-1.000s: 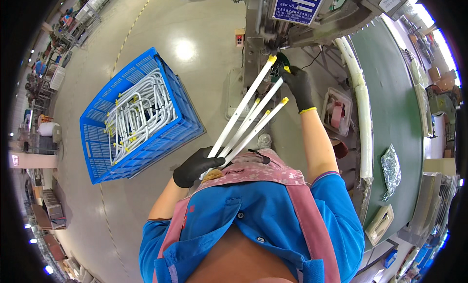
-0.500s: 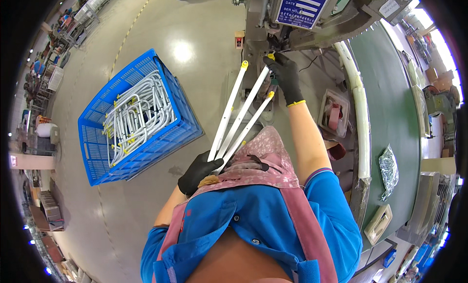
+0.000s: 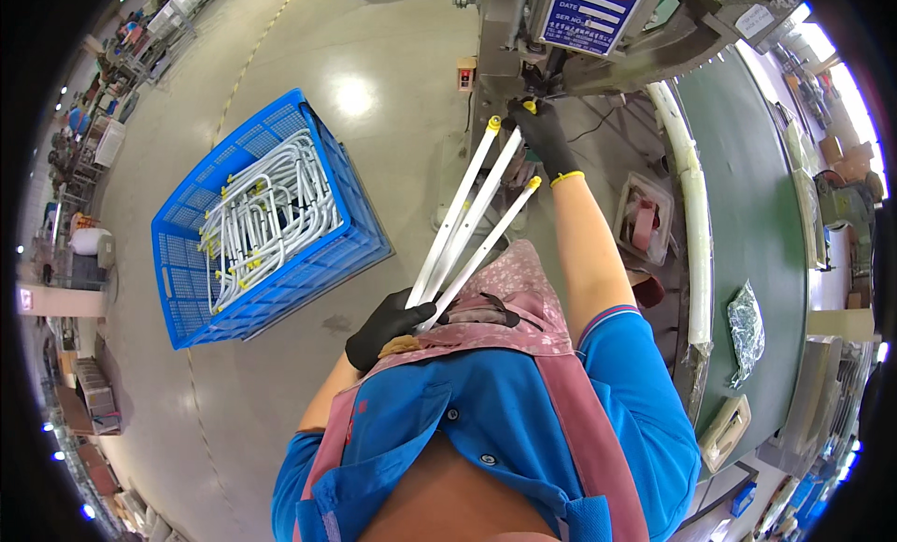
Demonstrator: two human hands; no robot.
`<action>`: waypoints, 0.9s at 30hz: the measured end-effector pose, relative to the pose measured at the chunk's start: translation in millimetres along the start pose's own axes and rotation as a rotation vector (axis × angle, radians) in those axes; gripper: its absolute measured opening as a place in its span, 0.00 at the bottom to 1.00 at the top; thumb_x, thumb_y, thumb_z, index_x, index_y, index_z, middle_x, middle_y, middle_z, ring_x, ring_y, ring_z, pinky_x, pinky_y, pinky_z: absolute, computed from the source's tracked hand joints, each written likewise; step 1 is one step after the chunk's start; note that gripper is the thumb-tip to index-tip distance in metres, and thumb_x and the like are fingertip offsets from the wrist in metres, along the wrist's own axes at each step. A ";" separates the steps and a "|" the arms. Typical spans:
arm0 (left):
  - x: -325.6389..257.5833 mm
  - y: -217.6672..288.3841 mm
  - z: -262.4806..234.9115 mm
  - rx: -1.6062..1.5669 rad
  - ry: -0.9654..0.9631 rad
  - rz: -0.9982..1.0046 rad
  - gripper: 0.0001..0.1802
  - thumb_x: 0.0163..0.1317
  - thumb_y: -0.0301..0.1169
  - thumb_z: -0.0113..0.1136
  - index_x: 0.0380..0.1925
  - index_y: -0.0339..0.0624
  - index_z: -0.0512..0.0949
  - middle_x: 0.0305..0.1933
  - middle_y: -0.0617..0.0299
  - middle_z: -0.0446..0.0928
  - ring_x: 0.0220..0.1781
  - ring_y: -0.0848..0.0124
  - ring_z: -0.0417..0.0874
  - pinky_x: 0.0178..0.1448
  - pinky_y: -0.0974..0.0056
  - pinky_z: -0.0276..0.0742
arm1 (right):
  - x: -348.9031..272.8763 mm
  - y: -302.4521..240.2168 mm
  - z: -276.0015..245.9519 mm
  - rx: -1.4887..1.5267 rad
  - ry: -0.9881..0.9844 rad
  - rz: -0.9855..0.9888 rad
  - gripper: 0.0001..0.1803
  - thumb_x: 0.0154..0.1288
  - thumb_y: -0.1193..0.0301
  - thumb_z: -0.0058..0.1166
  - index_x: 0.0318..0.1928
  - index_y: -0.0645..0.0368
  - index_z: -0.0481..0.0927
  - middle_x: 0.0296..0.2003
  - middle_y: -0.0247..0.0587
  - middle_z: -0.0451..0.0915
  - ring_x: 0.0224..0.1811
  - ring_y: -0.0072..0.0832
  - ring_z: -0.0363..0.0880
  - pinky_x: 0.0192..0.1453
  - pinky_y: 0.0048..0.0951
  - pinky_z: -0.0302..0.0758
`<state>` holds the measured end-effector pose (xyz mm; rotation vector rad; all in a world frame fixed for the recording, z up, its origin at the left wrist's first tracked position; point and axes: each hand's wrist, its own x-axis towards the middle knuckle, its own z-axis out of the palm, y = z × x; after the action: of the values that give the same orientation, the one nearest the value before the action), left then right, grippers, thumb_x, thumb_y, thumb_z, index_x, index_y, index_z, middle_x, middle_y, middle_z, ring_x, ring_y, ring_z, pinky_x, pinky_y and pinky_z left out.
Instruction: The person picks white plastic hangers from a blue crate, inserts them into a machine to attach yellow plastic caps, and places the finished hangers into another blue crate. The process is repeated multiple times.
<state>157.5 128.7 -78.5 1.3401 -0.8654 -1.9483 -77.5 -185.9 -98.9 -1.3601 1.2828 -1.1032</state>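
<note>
My left hand (image 3: 390,327), in a black glove, is closed round the lower ends of several white metal tubes (image 3: 462,226) with yellow end fittings, held at my waist. The tubes fan out away from me toward the machine (image 3: 523,37). My right hand (image 3: 545,135), gloved in black with a yellow cuff, grips the far end of the middle tube, close under the machine's head. A yellow end piece (image 3: 530,106) shows just past its fingers. The outer two tubes end free, to the left and right of that one.
On the floor at left stands a blue plastic crate (image 3: 360,226) full of bent white tube frames (image 3: 271,210) with yellow ends. A green conveyor belt (image 3: 747,234) runs along my right, with a clear plastic bag (image 3: 745,335) on it. Beside it sits a bin (image 3: 645,217) holding a reddish block.
The tubes and my right hand have shifted slightly right in the picture. The left and middle tubes have drawn closer together. Both hands keep their hold.
</note>
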 end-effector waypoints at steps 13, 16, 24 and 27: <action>-31.7 34.6 7.4 0.114 0.027 -0.029 0.19 0.64 0.39 0.55 0.47 0.34 0.76 0.36 0.60 0.79 0.36 0.74 0.77 0.43 0.67 0.72 | -5.9 1.5 -4.7 0.205 -0.071 0.079 0.14 0.57 0.67 0.56 0.36 0.67 0.79 0.29 0.44 0.82 0.25 0.28 0.78 0.33 0.29 0.74; -33.8 40.5 11.6 0.169 0.053 -0.026 0.19 0.64 0.39 0.55 0.47 0.34 0.76 0.35 0.59 0.79 0.36 0.74 0.77 0.43 0.67 0.73 | -0.1 15.1 -7.0 0.203 -0.103 0.083 0.13 0.57 0.66 0.57 0.34 0.65 0.80 0.27 0.42 0.82 0.25 0.27 0.78 0.33 0.27 0.73; -31.9 37.2 7.0 0.200 0.042 -0.055 0.19 0.65 0.39 0.54 0.46 0.34 0.75 0.36 0.59 0.78 0.37 0.74 0.77 0.43 0.68 0.73 | 14.1 58.3 -15.2 0.121 -0.008 0.013 0.16 0.63 0.60 0.52 0.38 0.61 0.78 0.26 0.45 0.82 0.30 0.32 0.82 0.36 0.30 0.77; -19.8 28.5 4.1 0.188 0.032 -0.063 0.20 0.64 0.38 0.54 0.49 0.34 0.75 0.39 0.59 0.78 0.38 0.74 0.77 0.45 0.68 0.72 | 5.8 58.2 -21.3 0.244 -0.114 -0.089 0.17 0.63 0.59 0.51 0.38 0.62 0.78 0.29 0.40 0.81 0.33 0.31 0.81 0.39 0.29 0.76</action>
<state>162.9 127.9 -44.0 1.5192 -1.0225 -1.9260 -107.4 -193.7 -152.9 -1.2861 0.9791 -1.1833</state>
